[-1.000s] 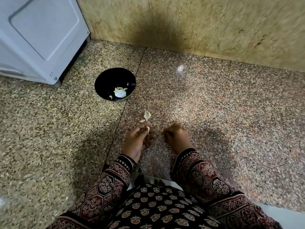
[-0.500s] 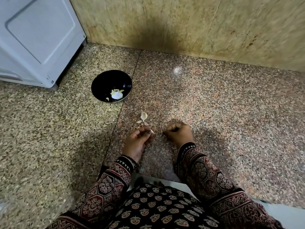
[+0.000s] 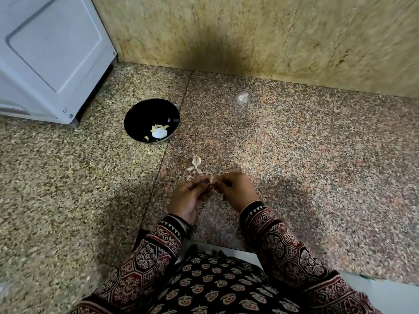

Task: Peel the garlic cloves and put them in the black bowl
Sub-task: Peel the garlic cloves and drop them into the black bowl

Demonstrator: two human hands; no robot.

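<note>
- The floor (image 3: 294, 155) is polished speckled stone, greyer to the left of a straight seam (image 3: 167, 150) and pinker to the right of it.
- The black bowl (image 3: 138, 114) is round and glossy. It stands on the floor just left of the seam, well apart from the hands.
- Peeled garlic (image 3: 159, 132) lies in the bowl's near right part as pale, curved pieces.
- Thin, papery peels (image 3: 196, 162) lie on the floor between the bowl and the hands, just beyond the fingertips.
- The left hand (image 3: 190, 197) is palm-up with its fingers curled in, and its fingertips pinch a garlic clove (image 3: 212, 182), of which only a pale sliver shows.
- The right hand (image 3: 234, 189) is knuckles-up with its fingers curled, and its fingertips meet the left hand's at the same clove.
- Both sleeves (image 3: 283, 245) are printed cloth in dark red and black, with a triangle border at the cuff.
- A second ago the hands were apart, with the clove in the left hand alone. Now they touch at the fingertips. The peels and the bowl lie as before.
- A mottled tan stone wall (image 3: 272, 37) bounds the floor at the far side.
- The flat side panel of a white appliance (image 3: 49, 55) stands at the far left, near the bowl.
- The floor to the right of the hands is open.
</note>
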